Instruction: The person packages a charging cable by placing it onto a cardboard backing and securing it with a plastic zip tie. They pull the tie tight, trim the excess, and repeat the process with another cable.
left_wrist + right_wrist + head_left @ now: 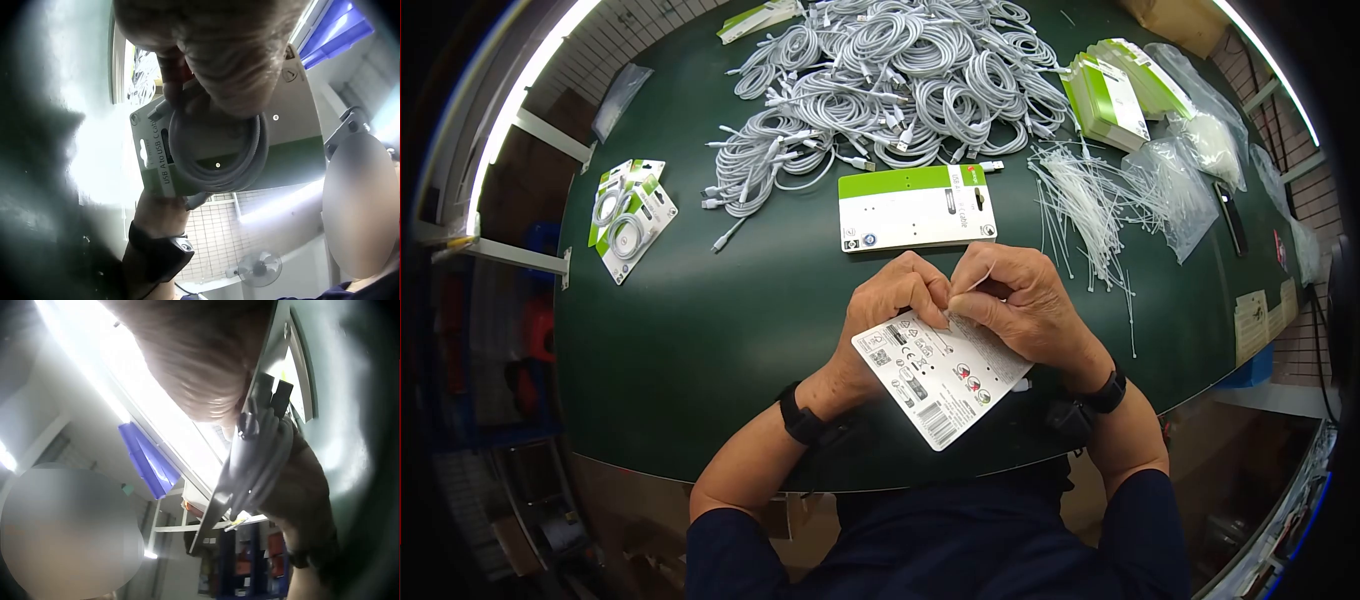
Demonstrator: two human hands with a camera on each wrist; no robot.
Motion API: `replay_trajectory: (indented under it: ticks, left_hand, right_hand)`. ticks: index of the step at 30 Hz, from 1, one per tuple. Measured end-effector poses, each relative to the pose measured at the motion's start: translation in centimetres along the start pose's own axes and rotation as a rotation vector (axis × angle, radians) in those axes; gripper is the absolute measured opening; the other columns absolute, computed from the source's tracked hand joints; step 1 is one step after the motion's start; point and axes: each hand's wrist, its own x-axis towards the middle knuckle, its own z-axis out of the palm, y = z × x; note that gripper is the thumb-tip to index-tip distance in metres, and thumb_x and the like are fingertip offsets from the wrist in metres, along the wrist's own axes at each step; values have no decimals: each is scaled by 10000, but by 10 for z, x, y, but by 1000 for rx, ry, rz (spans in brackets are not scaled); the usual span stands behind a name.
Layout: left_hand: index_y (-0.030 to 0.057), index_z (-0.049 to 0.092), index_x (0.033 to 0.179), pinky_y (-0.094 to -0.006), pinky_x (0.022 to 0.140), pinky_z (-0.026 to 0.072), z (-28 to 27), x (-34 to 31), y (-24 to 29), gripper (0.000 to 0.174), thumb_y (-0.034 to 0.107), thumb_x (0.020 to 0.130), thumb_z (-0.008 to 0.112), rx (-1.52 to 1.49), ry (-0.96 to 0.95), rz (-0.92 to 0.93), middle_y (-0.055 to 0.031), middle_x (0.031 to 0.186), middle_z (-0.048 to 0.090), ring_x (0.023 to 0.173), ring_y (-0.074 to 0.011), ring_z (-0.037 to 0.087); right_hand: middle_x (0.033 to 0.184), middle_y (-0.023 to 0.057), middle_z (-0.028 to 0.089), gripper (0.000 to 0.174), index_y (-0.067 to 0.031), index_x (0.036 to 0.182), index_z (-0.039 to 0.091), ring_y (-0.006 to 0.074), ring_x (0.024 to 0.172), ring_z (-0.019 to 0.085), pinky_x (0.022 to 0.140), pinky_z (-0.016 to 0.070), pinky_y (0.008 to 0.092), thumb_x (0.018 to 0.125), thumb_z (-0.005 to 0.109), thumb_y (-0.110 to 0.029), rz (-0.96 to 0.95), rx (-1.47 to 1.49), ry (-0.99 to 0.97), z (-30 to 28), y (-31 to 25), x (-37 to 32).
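Note:
In the head view a white packaging card [930, 385] is tilted over the near table edge, its printed back facing up. My left hand [887, 300] grips its upper edge, thumb on the back. My right hand [1025, 305] is close beside it, thumb and forefinger pinching a thin pale strip like a cable tie at the card's back. From below, the left wrist view shows the card's green-and-white front, marked USB A to USB C cable, with a coiled grey-white cable [219, 178] against it. The right wrist view shows the coil edge-on, with its plugs [281, 397].
A stack of cards [915, 210] lies just beyond the hands. Behind it is a heap of coiled cables [900, 80]. Loose cable ties [1085, 205] spread to the right, near more cards [1110, 100] and plastic bags [1175, 195]. Carded cables [630, 220] lie at left.

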Motion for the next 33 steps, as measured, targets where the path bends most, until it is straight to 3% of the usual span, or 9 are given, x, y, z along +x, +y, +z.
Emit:
replay_trajectory:
  ticks: [10,13,14,16,17,22,27,30,33]
  left_hand:
    - [81,671,823,-292,711,560,-6,2,6,261,69,740,919,8,7,115,-49,889,738,813,-151,691]
    - [73,681,832,-281,701,565,1,-3,3,223,31,777,894,-95,149,-41,-62,905,756,801,-138,701]
    - [31,717,907,-268,717,585,-3,-4,0,150,1,842,849,-1,147,-58,-81,976,773,817,-138,717]
    - [-40,724,1050,-265,737,602,6,3,16,200,-14,878,823,-266,356,-351,-100,1039,775,851,-141,727]
    - [-84,694,1169,-284,762,623,-2,-2,7,281,12,924,791,-231,305,-399,-117,1079,766,899,-160,741]
    - [-34,624,1324,-301,762,628,-1,1,1,342,78,1010,695,-449,331,-466,-124,1214,733,1001,-184,738]
    - [-28,609,1353,-346,852,617,-13,4,4,363,139,1037,673,-483,319,-528,-126,1291,691,1117,-186,694]
    - [-24,588,1369,-413,956,580,-25,15,8,433,119,991,743,-223,447,-189,-138,1321,639,1225,-206,624]
    - [22,610,1369,-468,1025,522,-32,25,30,545,135,887,838,319,343,28,-133,1337,615,1251,-269,594]
  right_hand:
    - [843,30,699,53,-30,909,727,93,769,632,685,501,260,926,775,-18,-116,14,-154,-10,-7,1]
    - [874,29,720,36,-9,964,746,86,799,641,716,516,254,972,724,-36,8,45,-125,-20,-11,1]
    - [891,31,729,82,5,1001,754,82,816,644,734,522,251,998,692,-49,136,160,-82,-26,-12,-1]
    - [978,57,735,182,27,1124,742,83,847,646,770,529,249,1037,640,-96,101,185,20,-34,-15,1]
    - [994,64,733,193,23,1143,739,87,849,648,774,531,251,1039,640,-106,64,192,68,-35,-14,2]
    - [1085,98,763,333,3,1284,693,117,883,705,784,564,289,955,734,-33,-59,-255,192,-26,-1,6]
    - [1089,112,791,342,12,1258,712,127,949,745,820,593,276,920,764,-11,77,-54,276,-36,1,7]
    - [1082,112,793,369,20,1289,698,128,928,750,786,602,281,927,761,-18,123,-93,227,-44,-3,6]
    - [1046,91,801,355,-19,1238,747,103,834,734,733,596,284,887,798,-34,169,-195,176,-44,-8,5]
